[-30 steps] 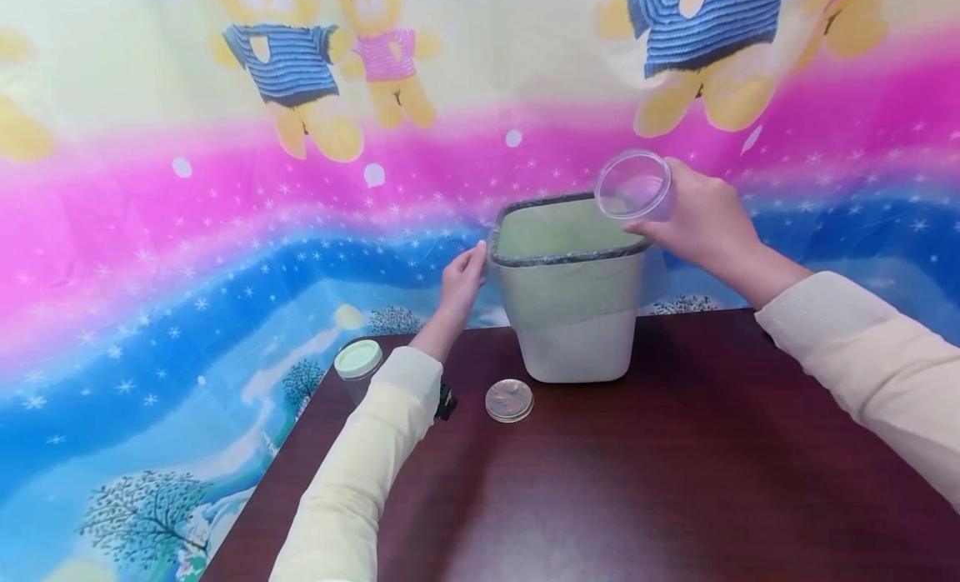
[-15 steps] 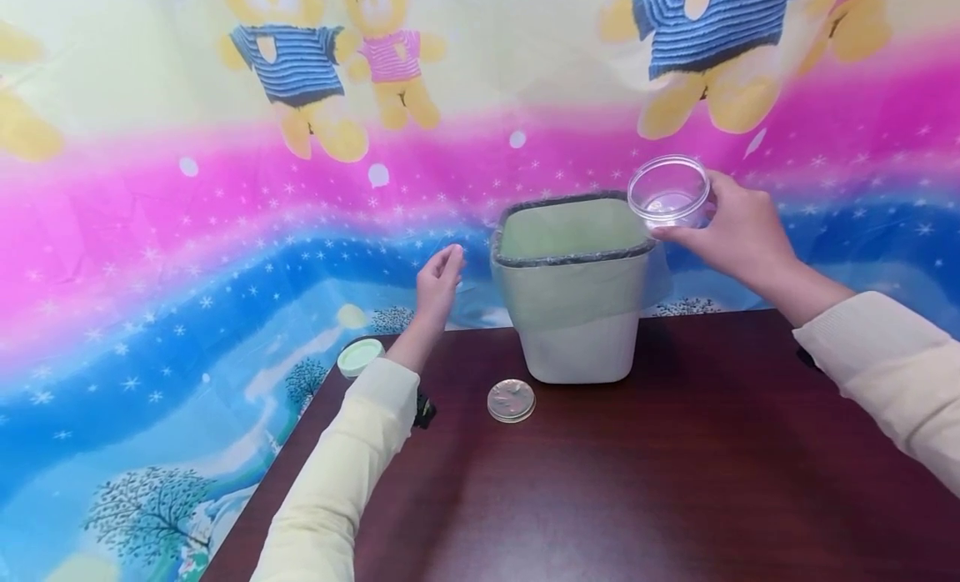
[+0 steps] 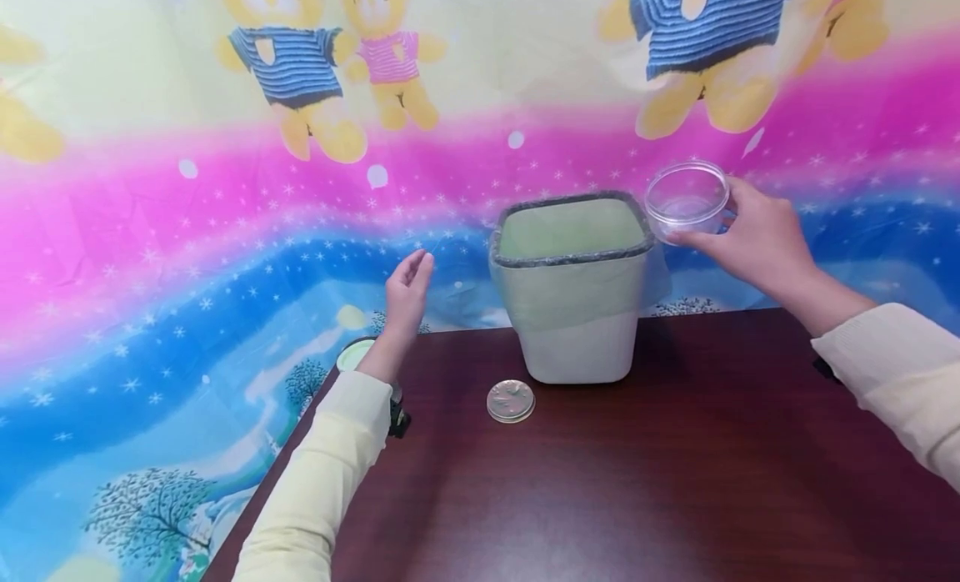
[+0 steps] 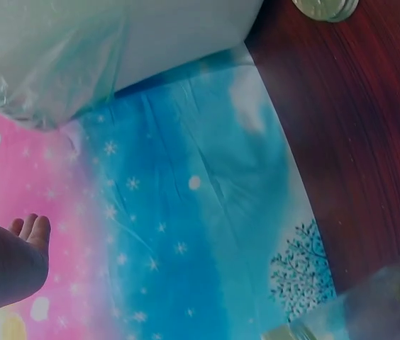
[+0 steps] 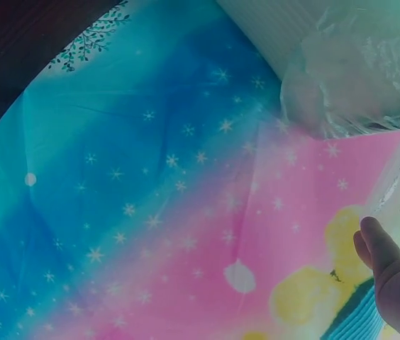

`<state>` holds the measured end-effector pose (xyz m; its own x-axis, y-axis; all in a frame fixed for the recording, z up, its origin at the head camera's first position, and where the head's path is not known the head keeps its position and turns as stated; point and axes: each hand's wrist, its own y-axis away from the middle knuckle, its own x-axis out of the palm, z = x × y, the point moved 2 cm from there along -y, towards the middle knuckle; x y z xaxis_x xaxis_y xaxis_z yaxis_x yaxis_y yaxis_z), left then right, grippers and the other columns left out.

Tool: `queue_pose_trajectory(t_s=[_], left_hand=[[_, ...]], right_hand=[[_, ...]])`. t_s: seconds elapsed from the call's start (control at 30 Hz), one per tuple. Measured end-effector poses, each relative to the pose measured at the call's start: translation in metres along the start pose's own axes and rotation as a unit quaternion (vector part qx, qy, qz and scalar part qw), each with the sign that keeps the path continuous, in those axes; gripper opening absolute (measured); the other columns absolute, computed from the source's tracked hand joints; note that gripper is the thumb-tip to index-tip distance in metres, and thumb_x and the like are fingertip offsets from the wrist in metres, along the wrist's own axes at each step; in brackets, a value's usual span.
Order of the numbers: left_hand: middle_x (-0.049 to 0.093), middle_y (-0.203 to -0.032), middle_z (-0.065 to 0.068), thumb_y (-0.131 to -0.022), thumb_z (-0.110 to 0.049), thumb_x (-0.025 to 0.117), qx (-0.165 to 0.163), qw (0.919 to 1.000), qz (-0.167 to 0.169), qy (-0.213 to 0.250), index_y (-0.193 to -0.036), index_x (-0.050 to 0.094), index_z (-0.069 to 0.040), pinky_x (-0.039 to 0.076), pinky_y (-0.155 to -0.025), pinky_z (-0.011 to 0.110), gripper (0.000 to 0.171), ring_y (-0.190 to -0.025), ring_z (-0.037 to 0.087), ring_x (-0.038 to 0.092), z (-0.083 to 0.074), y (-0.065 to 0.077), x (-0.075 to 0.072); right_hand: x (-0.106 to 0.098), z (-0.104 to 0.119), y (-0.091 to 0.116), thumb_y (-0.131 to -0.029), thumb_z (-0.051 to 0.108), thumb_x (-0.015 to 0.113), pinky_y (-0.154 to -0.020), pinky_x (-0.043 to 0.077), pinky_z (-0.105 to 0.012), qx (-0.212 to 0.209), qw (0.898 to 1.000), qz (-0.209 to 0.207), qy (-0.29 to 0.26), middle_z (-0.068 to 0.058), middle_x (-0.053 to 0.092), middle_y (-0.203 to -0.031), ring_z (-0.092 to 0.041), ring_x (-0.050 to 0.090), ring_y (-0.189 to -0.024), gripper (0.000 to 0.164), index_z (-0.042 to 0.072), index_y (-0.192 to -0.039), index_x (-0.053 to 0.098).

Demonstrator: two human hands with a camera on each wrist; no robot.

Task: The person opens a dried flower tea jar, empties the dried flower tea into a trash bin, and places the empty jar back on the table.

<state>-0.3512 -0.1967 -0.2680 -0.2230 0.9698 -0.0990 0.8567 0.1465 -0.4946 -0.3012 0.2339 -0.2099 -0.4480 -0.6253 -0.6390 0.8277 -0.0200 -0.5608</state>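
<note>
A clear, round plastic tub [image 3: 685, 213] is held in the air by my right hand [image 3: 768, 244], thumb in front and fingers behind its side. It hangs just right of the rim of a pale waste bin [image 3: 573, 332], its mouth upward, and no contents show. The right wrist view catches part of that hand [image 5: 398, 283] beside the tub's blurred edge. To the left of the bin, my left hand [image 3: 407, 298] hovers with loosely curled fingers and holds nothing. A round silvery lid [image 3: 511, 400] lies flat on the table in front of the bin.
A thin, see-through liner is folded over the bin's dark rim [image 3: 573, 258]. Behind my left wrist stands a jar with a pale green lid [image 3: 352, 354], partly hidden. The dark wooden table [image 3: 570, 490] ends at a printed cloth backdrop [image 3: 450, 173].
My right hand has carried the tub rightward, away from above the bin, and turned it more upright. The left hand has left the bin's side and moved left.
</note>
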Motion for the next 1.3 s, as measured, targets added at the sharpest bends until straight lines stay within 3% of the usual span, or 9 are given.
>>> queue_pose_trajectory(t_s=[0.27,0.7,0.87,1.07,1.3], left_hand=[[0.056,-0.132,0.017,-0.099,-0.031,0.058,0.0,0.9996,-0.017,-0.021,-0.139,0.049,0.0,0.04,-0.104,0.031,0.051,-0.125,0.026,0.05,0.004,0.003,-0.023],[0.049,-0.141,0.016,-0.096,-0.033,0.061,-0.003,0.9966,-0.044,-0.069,-0.142,0.046,-0.003,0.035,-0.108,0.03,0.057,-0.13,0.025,0.045,0.026,0.011,-0.067],[0.049,-0.142,0.014,-0.095,-0.035,0.063,-0.005,0.9938,-0.061,-0.093,-0.142,0.046,-0.003,0.034,-0.108,0.03,0.059,-0.131,0.023,0.045,0.031,0.016,-0.082],[0.046,-0.144,0.014,-0.093,-0.039,0.065,-0.004,0.9879,-0.082,-0.131,-0.142,0.046,-0.003,0.032,-0.11,0.035,0.064,-0.133,0.024,0.042,0.038,0.02,-0.097],[0.04,-0.149,0.012,-0.092,-0.044,0.065,-0.037,0.9826,-0.094,-0.156,-0.146,0.04,-0.005,0.027,-0.112,0.036,0.071,-0.137,0.026,0.036,0.049,0.028,-0.114]], right_hand=[[0.002,-0.011,0.007,-0.078,0.053,0.076,-0.08,0.044,-0.061,0.006,1.0,-0.002,0.007,-0.028,0.057,-0.124,-0.048,0.054,-0.106,0.089,0.004,-0.144,0.042],[0.015,-0.028,0.02,-0.079,0.055,0.074,-0.087,0.038,-0.066,0.026,0.999,0.018,0.004,-0.029,0.054,-0.124,-0.05,0.053,-0.109,0.093,0.003,-0.147,0.037],[0.021,-0.037,0.027,-0.077,0.059,0.074,-0.083,0.042,-0.064,0.041,0.999,0.031,0.001,-0.029,0.054,-0.124,-0.05,0.052,-0.111,0.095,0.0,-0.143,0.04],[0.027,-0.049,0.033,-0.077,0.059,0.074,-0.082,0.042,-0.065,0.055,0.998,0.04,-0.002,-0.033,0.054,-0.123,-0.052,0.05,-0.111,0.087,-0.004,-0.131,0.047],[0.037,-0.058,0.041,-0.077,0.056,0.075,-0.081,0.042,-0.064,0.062,0.997,0.041,0.001,-0.035,0.056,-0.114,-0.052,0.053,-0.106,0.079,-0.006,-0.118,0.049]])
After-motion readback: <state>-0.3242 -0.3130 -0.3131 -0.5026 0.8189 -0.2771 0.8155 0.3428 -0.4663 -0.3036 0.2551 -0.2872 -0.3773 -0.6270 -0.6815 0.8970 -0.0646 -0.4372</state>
